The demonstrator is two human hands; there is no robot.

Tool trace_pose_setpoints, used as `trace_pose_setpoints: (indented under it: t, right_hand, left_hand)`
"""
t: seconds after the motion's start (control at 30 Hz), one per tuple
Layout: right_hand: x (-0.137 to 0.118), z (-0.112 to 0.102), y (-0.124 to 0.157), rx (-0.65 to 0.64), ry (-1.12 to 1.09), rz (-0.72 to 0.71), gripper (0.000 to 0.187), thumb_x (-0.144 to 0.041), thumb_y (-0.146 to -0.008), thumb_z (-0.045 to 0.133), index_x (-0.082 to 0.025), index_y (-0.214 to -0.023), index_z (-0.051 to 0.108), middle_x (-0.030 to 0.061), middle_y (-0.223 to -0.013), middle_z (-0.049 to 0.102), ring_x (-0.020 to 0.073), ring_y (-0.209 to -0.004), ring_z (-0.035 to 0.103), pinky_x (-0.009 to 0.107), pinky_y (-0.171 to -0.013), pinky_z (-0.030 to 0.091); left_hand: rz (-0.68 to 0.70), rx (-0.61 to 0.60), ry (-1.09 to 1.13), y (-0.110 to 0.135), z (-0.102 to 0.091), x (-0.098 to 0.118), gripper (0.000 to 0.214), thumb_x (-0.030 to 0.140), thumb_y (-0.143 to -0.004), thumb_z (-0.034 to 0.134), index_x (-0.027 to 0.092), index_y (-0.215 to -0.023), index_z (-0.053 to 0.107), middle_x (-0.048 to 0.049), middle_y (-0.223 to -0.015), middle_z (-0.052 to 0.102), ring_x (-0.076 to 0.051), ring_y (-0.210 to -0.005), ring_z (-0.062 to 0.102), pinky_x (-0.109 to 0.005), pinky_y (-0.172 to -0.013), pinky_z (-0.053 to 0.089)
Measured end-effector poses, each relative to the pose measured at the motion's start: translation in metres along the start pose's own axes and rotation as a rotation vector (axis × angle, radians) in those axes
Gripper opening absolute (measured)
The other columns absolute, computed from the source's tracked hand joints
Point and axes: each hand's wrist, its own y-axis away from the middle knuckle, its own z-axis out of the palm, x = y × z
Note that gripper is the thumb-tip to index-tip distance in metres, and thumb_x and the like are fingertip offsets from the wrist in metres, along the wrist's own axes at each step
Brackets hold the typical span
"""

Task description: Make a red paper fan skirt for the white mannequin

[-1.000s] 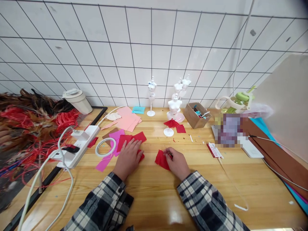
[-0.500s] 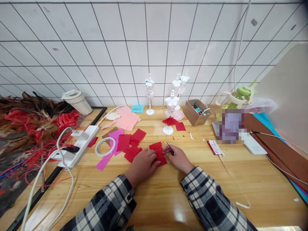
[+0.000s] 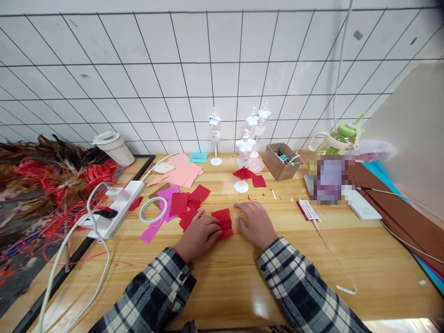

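Observation:
Palm down, my left hand (image 3: 200, 234) lies with curled fingers on the left edge of a small red fabric piece (image 3: 223, 219), pressing it to the table. Other red fabric pieces (image 3: 179, 203) lie overlapped to its left. My right hand (image 3: 256, 225) is just right of the red piece, apart from it, palm down, with the index finger pointing left. A small light tip shows at that fingertip. It looks like the point of the dark tool seen earlier, whose body is hidden under the hand.
Purple scraps (image 3: 152, 231) and a tape roll (image 3: 153, 210) lie at left beside a power strip (image 3: 120, 210). White mini dress forms (image 3: 245, 145), one with red fringe (image 3: 243, 173), stand at the back. A small box (image 3: 282, 161) and a red-white packet (image 3: 308, 210) are to the right.
My right hand has turned palm down, and the dark pointed tool in it has gone out of sight. The red piece has shifted slightly left and turned under my left hand.

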Motion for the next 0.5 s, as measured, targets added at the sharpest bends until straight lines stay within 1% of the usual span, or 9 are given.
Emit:
trace_pose_setpoints:
  t: [0.07,0.13,0.2,0.27,0.33,0.37,0.4,0.47,0.5]
  right_hand:
    - [-0.008,0.002,0.001,-0.135,-0.083,-0.158,0.030,-0.023,-0.081,0.061,-0.021,-0.111,0.064,0.0074,-0.106,0.066,0.0223,-0.102,0.054,0.038,-0.096,0.040]
    - [-0.013,0.006,0.002,-0.232,-0.108,-0.236,0.031,-0.028,-0.075,0.070,-0.022,-0.105,0.066,0.0066,-0.101,0.066,0.0222,-0.098,0.055,0.038,-0.091,0.042]
    - [-0.013,0.010,0.003,-0.265,-0.093,-0.232,0.030,-0.028,-0.072,0.074,-0.021,-0.100,0.068,0.0065,-0.099,0.066,0.0226,-0.096,0.056,0.038,-0.089,0.042]
    - [-0.010,0.013,0.003,-0.277,-0.094,-0.216,0.020,-0.023,-0.076,0.069,-0.022,-0.096,0.070,0.0059,-0.095,0.067,0.0212,-0.092,0.057,0.036,-0.086,0.042]
    - [-0.006,0.015,0.002,-0.277,-0.117,-0.205,0.017,-0.020,-0.082,0.061,-0.022,-0.095,0.071,0.0055,-0.093,0.068,0.0197,-0.089,0.058,0.034,-0.083,0.042]
    - [-0.005,0.015,0.002,-0.273,-0.130,-0.198,0.017,-0.020,-0.084,0.058,-0.022,-0.095,0.071,0.0057,-0.092,0.069,0.0193,-0.088,0.059,0.033,-0.081,0.043]
    - [-0.004,0.015,0.002,-0.267,-0.143,-0.189,0.018,-0.020,-0.085,0.056,-0.021,-0.095,0.071,0.0060,-0.091,0.069,0.0192,-0.087,0.059,0.033,-0.081,0.043]
    - [-0.003,0.015,0.001,-0.256,-0.166,-0.167,0.019,-0.022,-0.086,0.055,-0.020,-0.094,0.071,0.0065,-0.089,0.069,0.0194,-0.086,0.060,0.032,-0.080,0.043]
    - [-0.004,0.016,0.000,-0.253,-0.178,-0.153,0.019,-0.022,-0.086,0.054,-0.020,-0.094,0.072,0.0066,-0.088,0.070,0.0193,-0.086,0.060,0.032,-0.079,0.043]
  left_hand:
    - [-0.024,0.000,0.022,0.000,0.000,-0.002,0.026,0.027,-0.092,0.043,0.024,-0.095,0.069,-0.0044,-0.101,0.070,-0.019,-0.100,0.060,-0.050,-0.111,0.018]
    - [-0.040,-0.002,0.040,0.000,-0.001,-0.002,0.027,0.029,-0.093,0.041,0.024,-0.098,0.068,-0.0042,-0.101,0.070,-0.019,-0.100,0.060,-0.050,-0.112,0.018]
    - [-0.038,-0.008,0.046,0.001,-0.002,-0.002,0.026,0.035,-0.092,0.045,0.024,-0.097,0.068,-0.0039,-0.103,0.070,-0.019,-0.100,0.061,-0.050,-0.113,0.015]
    - [-0.017,-0.018,0.033,0.002,-0.002,-0.001,0.026,0.045,-0.085,0.056,0.024,-0.096,0.067,-0.0042,-0.107,0.069,-0.021,-0.101,0.061,-0.051,-0.114,0.012]
    - [-0.004,-0.016,0.008,0.002,-0.002,-0.001,0.035,0.050,-0.075,0.066,0.023,-0.097,0.067,-0.0051,-0.109,0.068,-0.023,-0.103,0.060,-0.052,-0.114,0.011]
    - [-0.008,-0.011,-0.004,0.002,-0.001,-0.001,0.034,0.048,-0.075,0.067,0.023,-0.097,0.066,-0.0052,-0.109,0.068,-0.024,-0.104,0.060,-0.052,-0.114,0.011]
    - [-0.019,-0.004,-0.013,0.002,0.000,-0.002,0.028,0.045,-0.078,0.064,0.023,-0.096,0.067,-0.0049,-0.108,0.068,-0.023,-0.103,0.060,-0.052,-0.113,0.012]
    - [-0.044,0.005,-0.012,0.002,0.003,-0.004,0.019,0.036,-0.087,0.054,0.023,-0.094,0.067,-0.0039,-0.105,0.069,-0.021,-0.101,0.060,-0.051,-0.113,0.015]
    - [-0.054,0.005,-0.003,0.001,0.004,-0.005,0.020,0.032,-0.090,0.050,0.023,-0.094,0.067,-0.0033,-0.104,0.069,-0.019,-0.100,0.061,-0.051,-0.112,0.017]
